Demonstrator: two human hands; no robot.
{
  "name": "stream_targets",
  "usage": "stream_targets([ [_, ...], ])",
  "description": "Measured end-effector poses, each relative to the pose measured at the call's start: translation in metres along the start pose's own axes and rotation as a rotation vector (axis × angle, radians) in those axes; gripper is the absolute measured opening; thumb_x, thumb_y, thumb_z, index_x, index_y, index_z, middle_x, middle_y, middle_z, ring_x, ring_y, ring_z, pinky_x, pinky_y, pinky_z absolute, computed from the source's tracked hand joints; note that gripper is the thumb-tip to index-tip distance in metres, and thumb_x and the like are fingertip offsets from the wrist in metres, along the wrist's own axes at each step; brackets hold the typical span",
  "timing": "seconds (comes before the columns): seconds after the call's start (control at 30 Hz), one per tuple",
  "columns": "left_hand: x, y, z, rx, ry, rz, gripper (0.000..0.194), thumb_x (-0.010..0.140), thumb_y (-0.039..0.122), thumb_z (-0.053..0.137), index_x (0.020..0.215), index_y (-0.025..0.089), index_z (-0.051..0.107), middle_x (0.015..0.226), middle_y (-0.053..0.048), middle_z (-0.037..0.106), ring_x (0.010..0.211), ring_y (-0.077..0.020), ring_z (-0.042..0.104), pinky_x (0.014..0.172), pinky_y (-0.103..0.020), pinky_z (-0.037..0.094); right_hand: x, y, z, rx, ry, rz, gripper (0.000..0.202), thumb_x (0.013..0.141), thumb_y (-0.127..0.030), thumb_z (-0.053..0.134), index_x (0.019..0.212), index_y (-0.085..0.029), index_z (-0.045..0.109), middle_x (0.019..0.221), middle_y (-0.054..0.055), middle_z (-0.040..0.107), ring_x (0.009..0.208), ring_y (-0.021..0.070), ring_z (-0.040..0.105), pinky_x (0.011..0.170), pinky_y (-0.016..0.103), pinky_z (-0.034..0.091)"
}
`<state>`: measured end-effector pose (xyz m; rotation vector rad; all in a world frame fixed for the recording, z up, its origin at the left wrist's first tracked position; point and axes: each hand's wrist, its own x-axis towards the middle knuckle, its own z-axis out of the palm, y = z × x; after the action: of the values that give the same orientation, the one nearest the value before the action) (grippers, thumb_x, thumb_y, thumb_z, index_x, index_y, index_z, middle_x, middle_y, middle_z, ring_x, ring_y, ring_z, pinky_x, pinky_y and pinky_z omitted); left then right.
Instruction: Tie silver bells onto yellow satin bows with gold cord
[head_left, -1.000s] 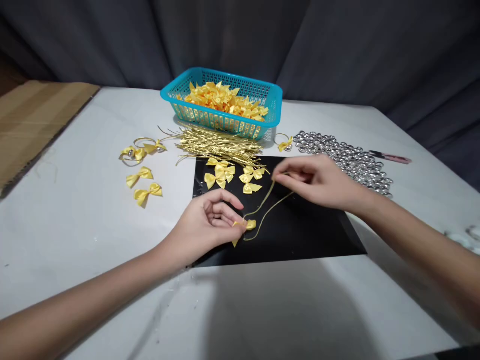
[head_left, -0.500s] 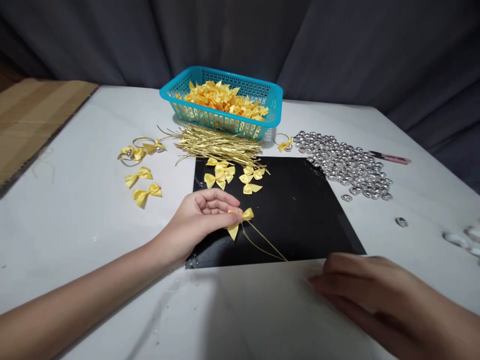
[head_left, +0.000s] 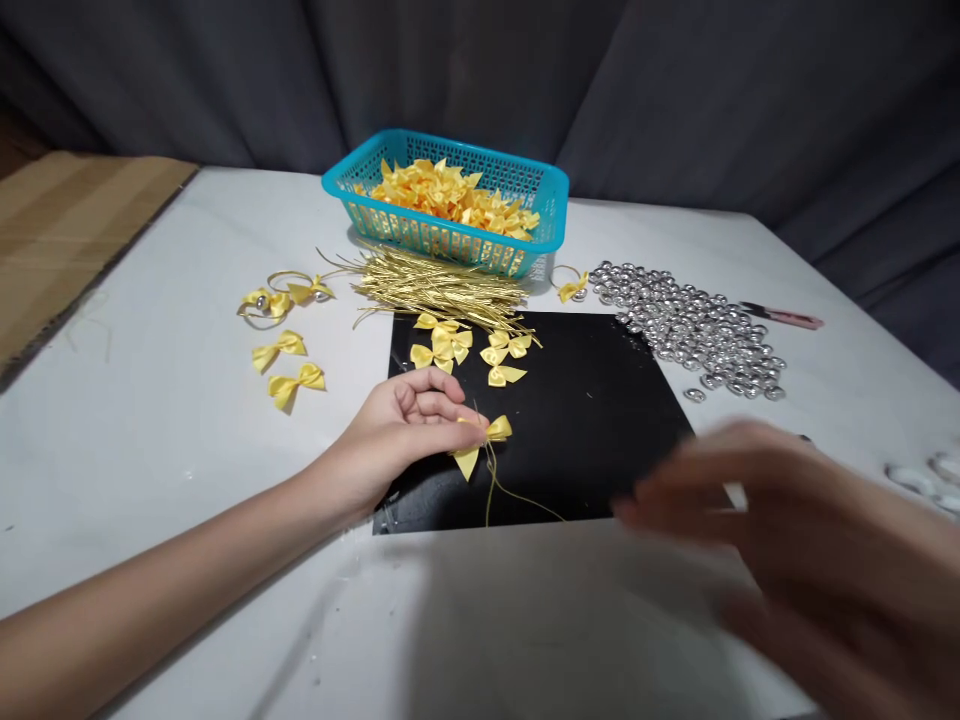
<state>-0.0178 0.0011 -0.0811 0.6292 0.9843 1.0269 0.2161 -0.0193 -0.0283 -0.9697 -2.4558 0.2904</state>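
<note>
My left hand (head_left: 420, 420) pinches a yellow ribbon bow (head_left: 498, 430) between thumb and fingertips, just above a black mat (head_left: 592, 420). From the bow's middle hang two thin gold strands (head_left: 517, 493), loose at their lower ends. A short thin tip pokes up above the fingertips; I cannot make out what it is. My right hand (head_left: 757, 520), smeared by motion, is at the mat's near right corner, thumb apart from the fingers, with nothing visible in it. Several yellow bows (head_left: 442, 342) lie at the mat's far edge, beyond my left hand.
Behind the mat lies a bundle of gold cords (head_left: 442, 285), in front of a turquoise basket (head_left: 559, 215) of yellow bows. Silver beads (head_left: 690, 320) spread at right, beside a pink-handled cutter (head_left: 787, 317). At left are loose bows (head_left: 298, 383) and bows with rings (head_left: 277, 300).
My right hand has risen and its thumb has spread from the fingers. The gold strands, stretched toward the right hand before, now hang slack and apart. My left hand keeps its hold on the bow.
</note>
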Motion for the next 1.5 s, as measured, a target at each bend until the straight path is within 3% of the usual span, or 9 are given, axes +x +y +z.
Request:
stream_targets([
  [0.07,-0.001,0.000,0.000,0.007,-0.005,0.011,0.029,0.062,0.008,0.081,0.076,0.017,0.057,0.064,0.003,0.076,0.059,-0.0053,0.068,0.059,-0.008,0.050,0.030,0.010,0.011,0.324,0.075,0.104,0.010,0.087,-0.022,0.058,0.081,-0.020,0.065,0.078,0.002,0.065,0.070,0.0093,0.059,0.059,0.020,0.046],
  [0.2,-0.002,0.000,0.002,0.016,-0.016,0.034,0.031,0.063,0.007,0.080,0.077,0.017,0.054,0.062,0.005,0.074,0.056,-0.0047,0.067,0.059,-0.009,0.049,0.068,0.014,0.040,0.724,-0.114,0.453,0.012,0.077,-0.025,0.068,0.072,-0.014,0.068,0.070,0.002,0.064,0.061,0.0084,0.054,0.050,0.019,0.040],
  [0.3,-0.003,0.001,0.004,0.021,0.010,0.055,0.030,0.064,0.009,0.079,0.076,0.017,0.053,0.058,0.007,0.071,0.052,-0.0030,0.063,0.057,-0.010,0.047,0.073,0.011,0.050,0.906,-0.170,0.552,0.012,0.070,-0.023,0.073,0.070,-0.013,0.068,0.064,0.000,0.061,0.057,0.0064,0.049,0.049,0.018,0.037],
  [0.53,-0.005,0.001,0.009,0.047,0.100,0.096,0.034,0.062,0.014,0.081,0.075,0.018,0.050,0.061,0.005,0.071,0.056,-0.0067,0.064,0.062,-0.016,0.050,0.070,0.010,0.058,1.023,-0.153,0.587,0.015,0.072,-0.025,0.072,0.081,-0.013,0.069,0.076,0.003,0.066,0.069,0.0088,0.057,0.064,0.020,0.045],
  [0.67,-0.003,-0.001,0.009,0.090,0.127,0.139,0.033,0.062,0.015,0.082,0.071,0.017,0.050,0.061,0.005,0.068,0.058,-0.0058,0.062,0.062,-0.015,0.049,0.071,0.008,0.066,1.049,-0.055,0.617,0.012,0.073,-0.024,0.071,0.076,-0.013,0.067,0.076,0.002,0.065,0.073,0.0087,0.058,0.067,0.020,0.046],
  [0.97,-0.006,-0.003,0.008,0.260,0.144,0.257,0.010,0.075,0.022,0.073,0.083,0.018,0.070,0.081,0.002,0.070,0.076,-0.0089,0.062,0.071,-0.015,0.048,0.072,0.005,0.071,1.270,0.019,0.766,0.025,0.064,-0.027,0.079,0.076,-0.011,0.064,0.064,-0.002,0.058,0.060,0.0046,0.053,0.058,0.015,0.043],
  [1.13,-0.011,-0.001,0.013,0.451,0.163,0.266,0.011,0.070,0.021,0.076,0.078,0.018,0.069,0.071,0.001,0.069,0.063,-0.0101,0.060,0.060,-0.017,0.048,0.070,0.008,0.073,1.320,0.047,0.864,0.024,0.064,-0.027,0.078,0.077,-0.012,0.065,0.071,-0.001,0.061,0.062,0.0033,0.053,0.057,0.013,0.044],
  [1.33,-0.009,-0.001,0.013,0.435,0.187,0.261,0.010,0.068,0.022,0.077,0.073,0.018,0.069,0.062,0.003,0.065,0.056,-0.0094,0.058,0.054,-0.018,0.047,0.071,0.011,0.073,1.264,0.029,0.859,0.017,0.070,-0.025,0.074,0.079,-0.013,0.067,0.077,0.000,0.062,0.064,0.0039,0.052,0.055,0.014,0.040],
  [1.5,-0.008,-0.001,0.013,0.433,0.198,0.253,0.012,0.066,0.023,0.079,0.071,0.017,0.070,0.060,0.003,0.064,0.054,-0.0089,0.056,0.052,-0.017,0.046,0.078,0.009,0.066,1.275,0.102,0.809,0.012,0.067,-0.017,0.074,0.075,-0.013,0.066,0.075,-0.002,0.062,0.068,0.0037,0.053,0.065,0.015,0.041],
])
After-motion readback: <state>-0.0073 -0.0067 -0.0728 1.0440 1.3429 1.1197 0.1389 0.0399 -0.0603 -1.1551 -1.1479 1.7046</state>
